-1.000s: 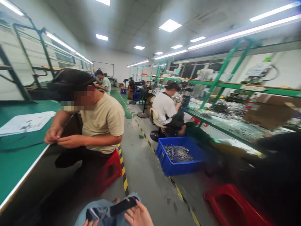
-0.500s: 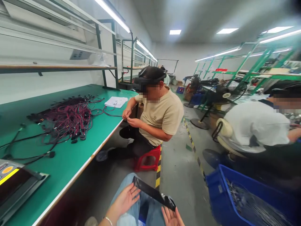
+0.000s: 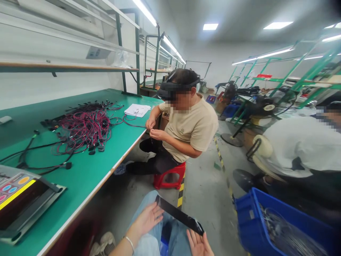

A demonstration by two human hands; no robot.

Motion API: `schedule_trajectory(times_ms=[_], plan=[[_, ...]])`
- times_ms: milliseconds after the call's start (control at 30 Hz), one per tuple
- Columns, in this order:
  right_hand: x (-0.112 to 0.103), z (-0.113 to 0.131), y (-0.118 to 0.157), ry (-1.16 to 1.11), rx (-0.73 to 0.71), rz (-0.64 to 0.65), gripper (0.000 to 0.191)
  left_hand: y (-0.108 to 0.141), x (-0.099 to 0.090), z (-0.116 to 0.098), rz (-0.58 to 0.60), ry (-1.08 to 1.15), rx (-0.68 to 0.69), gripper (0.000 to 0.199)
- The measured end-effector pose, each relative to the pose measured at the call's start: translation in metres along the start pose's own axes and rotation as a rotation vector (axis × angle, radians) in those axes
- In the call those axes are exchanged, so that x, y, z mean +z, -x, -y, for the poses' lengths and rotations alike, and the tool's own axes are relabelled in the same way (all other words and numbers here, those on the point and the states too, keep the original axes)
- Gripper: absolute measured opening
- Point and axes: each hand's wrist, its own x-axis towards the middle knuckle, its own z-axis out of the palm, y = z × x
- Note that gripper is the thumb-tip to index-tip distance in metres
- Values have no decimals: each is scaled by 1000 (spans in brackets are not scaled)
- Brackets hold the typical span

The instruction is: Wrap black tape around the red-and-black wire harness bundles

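A long, glossy black strip (image 3: 179,215) slants across my lap, its far end at my left hand and its near end at my right. My left hand (image 3: 149,217) is palm up with its fingers extended, holding the strip's upper end near the thumb side. At the lower end, my right hand (image 3: 197,242) also faces palm up, its thumb against the strip's edge and its fingertips partly behind it. The strip's exact kind cannot be made out.
Left of me runs a green workbench (image 3: 87,179) with a heap of red and black cables (image 3: 85,128) and a device with coloured buttons (image 3: 23,199). A co-worker (image 3: 190,122) sits ahead on a red stool (image 3: 170,176). A blue crate (image 3: 246,217) stands to the right.
The view has shifted slightly, so the bench and co-worker appear further right. Both hands keep nearly the same pose at the black strip.
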Motion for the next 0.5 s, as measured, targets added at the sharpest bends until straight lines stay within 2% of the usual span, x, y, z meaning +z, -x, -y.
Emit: schedule_trajectory(times_ms=[233,500], plan=[[9,2,7,-44,32,-2,43,3,4,-2,42,-24,-20,14],[13,1,12,-9,-14,14,41,1,2,-2,40,-36,-20,12]])
